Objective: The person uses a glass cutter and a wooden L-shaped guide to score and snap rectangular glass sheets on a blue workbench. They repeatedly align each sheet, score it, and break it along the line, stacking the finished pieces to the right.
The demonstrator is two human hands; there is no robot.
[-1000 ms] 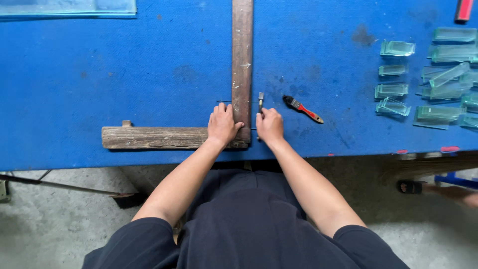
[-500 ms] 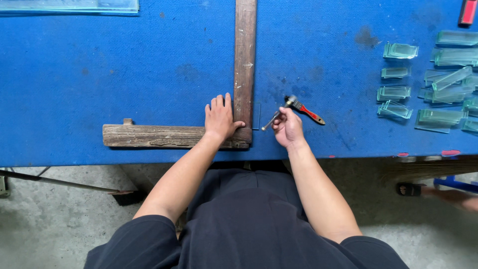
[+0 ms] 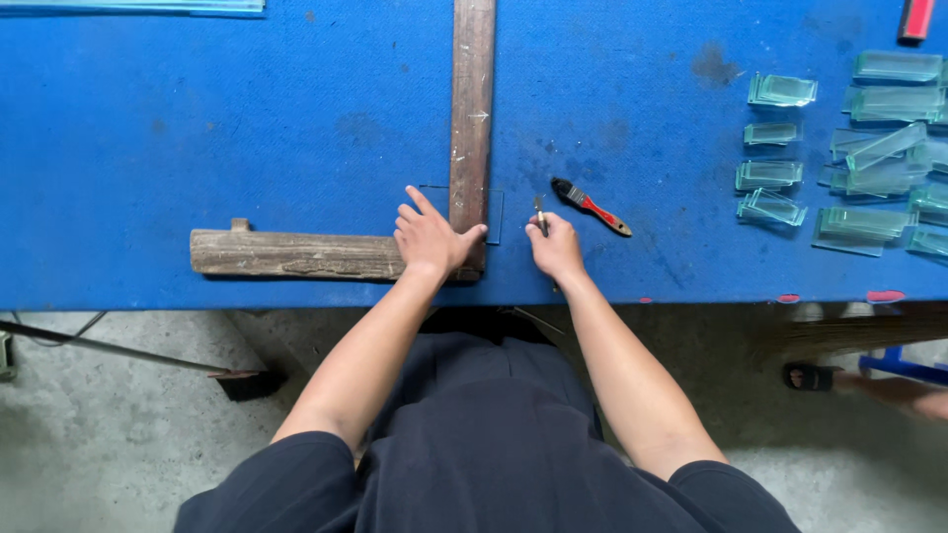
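Blue table [image 3: 247,128]: left hand [image 3: 432,240] flat on wooden square [image 3: 472,109], right hand [image 3: 556,247] fisted around cutter [image 3: 539,212].

— What carries it all?
— A blue felt-covered table [image 3: 247,128]. A wooden L-shaped square [image 3: 472,109] lies on it, its corner under the left hand [image 3: 432,240].
— And around the right hand [image 3: 555,247]?
— A thin glass square [image 3: 494,215] lies just left of it, under the wood; a red-handled brush [image 3: 591,205] just right. Well to the right lie cut glass pieces [image 3: 859,148]; a long glass strip [image 3: 128,6] lies far up-left
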